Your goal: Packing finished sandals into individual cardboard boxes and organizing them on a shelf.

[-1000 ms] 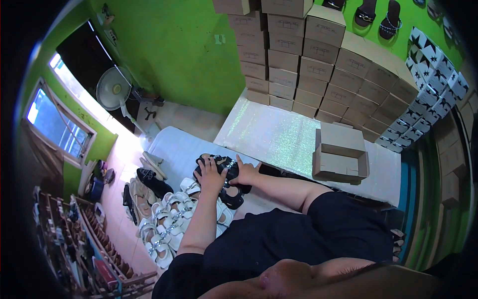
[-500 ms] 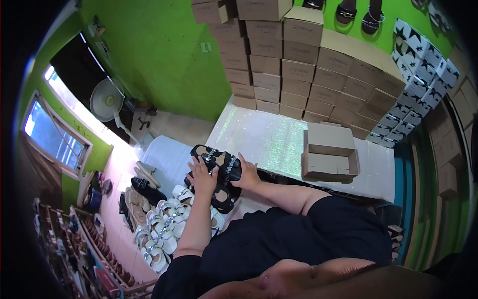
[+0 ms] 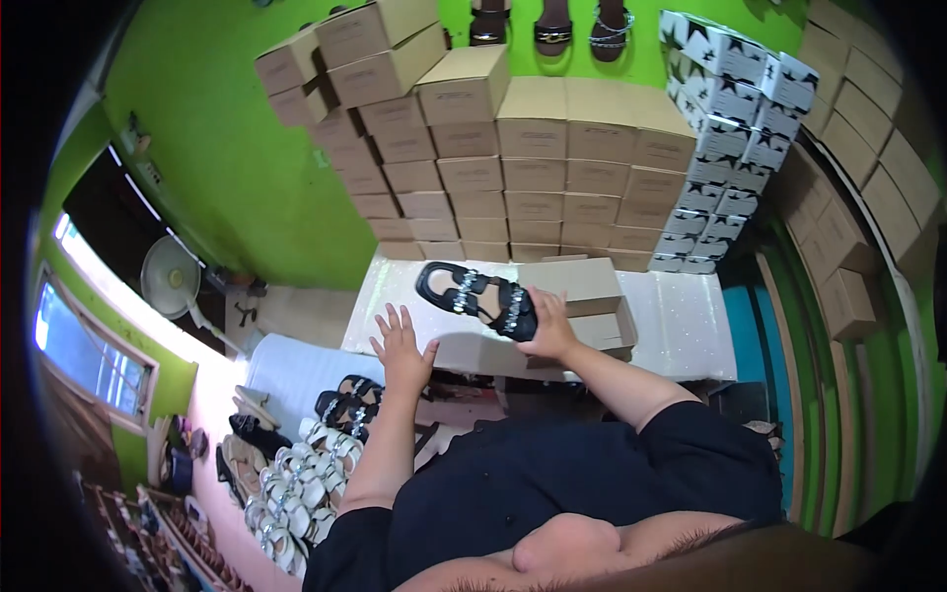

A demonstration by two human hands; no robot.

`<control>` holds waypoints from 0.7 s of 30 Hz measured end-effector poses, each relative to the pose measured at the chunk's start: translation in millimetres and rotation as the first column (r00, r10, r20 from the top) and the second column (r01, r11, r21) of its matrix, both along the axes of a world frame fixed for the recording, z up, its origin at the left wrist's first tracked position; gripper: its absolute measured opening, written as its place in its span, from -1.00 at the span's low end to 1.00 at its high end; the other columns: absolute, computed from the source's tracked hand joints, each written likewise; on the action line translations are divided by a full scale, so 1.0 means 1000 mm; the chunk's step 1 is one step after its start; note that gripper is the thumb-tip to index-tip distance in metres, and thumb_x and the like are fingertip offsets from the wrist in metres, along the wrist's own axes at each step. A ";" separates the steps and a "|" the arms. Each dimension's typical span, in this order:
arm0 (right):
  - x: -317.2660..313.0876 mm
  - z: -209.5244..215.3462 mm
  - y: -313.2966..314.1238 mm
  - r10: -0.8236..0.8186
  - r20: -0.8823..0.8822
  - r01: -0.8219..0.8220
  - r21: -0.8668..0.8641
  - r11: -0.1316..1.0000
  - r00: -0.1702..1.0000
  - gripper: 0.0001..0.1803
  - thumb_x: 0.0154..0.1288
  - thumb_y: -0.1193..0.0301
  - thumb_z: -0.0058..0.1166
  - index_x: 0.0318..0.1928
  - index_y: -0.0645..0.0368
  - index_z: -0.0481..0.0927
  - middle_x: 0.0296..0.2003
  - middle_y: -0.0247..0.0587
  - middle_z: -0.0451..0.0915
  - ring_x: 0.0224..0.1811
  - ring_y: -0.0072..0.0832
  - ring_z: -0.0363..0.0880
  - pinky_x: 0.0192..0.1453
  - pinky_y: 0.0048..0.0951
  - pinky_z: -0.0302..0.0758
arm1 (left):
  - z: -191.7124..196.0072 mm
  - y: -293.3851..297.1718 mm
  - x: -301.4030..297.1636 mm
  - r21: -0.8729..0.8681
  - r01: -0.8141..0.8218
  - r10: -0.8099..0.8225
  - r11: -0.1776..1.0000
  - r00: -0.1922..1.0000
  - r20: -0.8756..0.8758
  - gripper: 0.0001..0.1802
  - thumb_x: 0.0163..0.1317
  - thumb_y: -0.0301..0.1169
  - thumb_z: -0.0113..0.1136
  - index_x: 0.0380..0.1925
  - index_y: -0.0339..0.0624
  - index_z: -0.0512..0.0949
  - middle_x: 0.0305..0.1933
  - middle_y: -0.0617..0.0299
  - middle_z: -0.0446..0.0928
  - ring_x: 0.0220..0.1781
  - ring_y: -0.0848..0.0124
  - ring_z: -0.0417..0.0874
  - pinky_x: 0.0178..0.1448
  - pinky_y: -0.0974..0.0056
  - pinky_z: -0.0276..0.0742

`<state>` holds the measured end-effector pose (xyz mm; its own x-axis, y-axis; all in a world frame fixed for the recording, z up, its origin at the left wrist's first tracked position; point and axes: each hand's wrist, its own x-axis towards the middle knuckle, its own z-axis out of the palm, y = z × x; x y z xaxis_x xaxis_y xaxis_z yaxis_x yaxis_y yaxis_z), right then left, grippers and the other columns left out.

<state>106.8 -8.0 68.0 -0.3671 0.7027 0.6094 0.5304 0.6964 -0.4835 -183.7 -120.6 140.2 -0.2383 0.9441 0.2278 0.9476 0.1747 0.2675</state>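
My right hand (image 3: 548, 324) grips a black sandal (image 3: 476, 299) by its heel end. Sparkling stones run along the sandal's straps, and its toe points to the far left over the glittery white table (image 3: 681, 321). To the left of it, my left hand (image 3: 402, 347) hovers with fingers spread, holding nothing. Partly behind my right hand stands an open cardboard box (image 3: 582, 281), its lid raised at the back. Below my left hand more black sandals (image 3: 347, 407) with the same stones lie beside a pile of white sandals (image 3: 301, 488).
Stacked brown boxes (image 3: 533, 173) line the table's back edge, with star-patterned boxes (image 3: 725, 148) at their right. Sandals (image 3: 552, 30) hang on the green wall. A fan (image 3: 171, 278) stands by the doorway at left, and a shoe rack (image 3: 163, 533) at lower left.
My right hand has lifted a black sandal from the pile and carried it right, over the table. My left hand has come off the sandals. The view has turned to the right.
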 end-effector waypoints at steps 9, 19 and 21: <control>0.209 0.025 0.018 -0.010 0.318 0.005 0.017 1.000 0.948 0.36 -0.39 0.14 0.52 0.53 -0.14 0.05 0.16 -0.10 0.41 0.33 -0.06 0.33 0.46 0.55 -0.25 | -0.032 0.050 0.114 -0.170 0.232 -0.240 0.958 0.970 -0.030 -0.09 0.30 0.17 0.08 0.51 -0.11 0.15 0.66 -0.07 -0.21 0.65 -0.18 -0.25 0.52 -0.46 -0.27; 0.216 0.026 0.052 0.219 0.566 -0.068 -0.275 0.959 0.795 0.37 -0.32 0.17 0.50 0.57 -0.26 -0.04 0.07 -0.02 0.48 0.32 -0.04 0.34 0.44 0.60 -0.28 | -0.079 0.074 0.178 -0.491 0.171 -0.191 0.854 0.981 0.009 -0.14 0.32 0.28 -0.04 0.41 -0.11 0.35 0.67 0.05 -0.19 0.67 -0.12 -0.37 0.51 -0.49 -0.34; 0.204 0.021 0.061 0.280 0.607 -0.062 -0.355 0.933 0.743 0.40 -0.32 0.17 0.51 0.58 -0.26 -0.07 0.06 -0.01 0.50 0.31 -0.03 0.35 0.43 0.61 -0.26 | -0.079 0.075 0.178 -0.478 0.181 -0.193 0.860 0.981 0.024 -0.21 0.33 0.22 0.01 0.40 -0.02 0.37 0.67 0.07 -0.18 0.66 -0.14 -0.36 0.50 -0.52 -0.32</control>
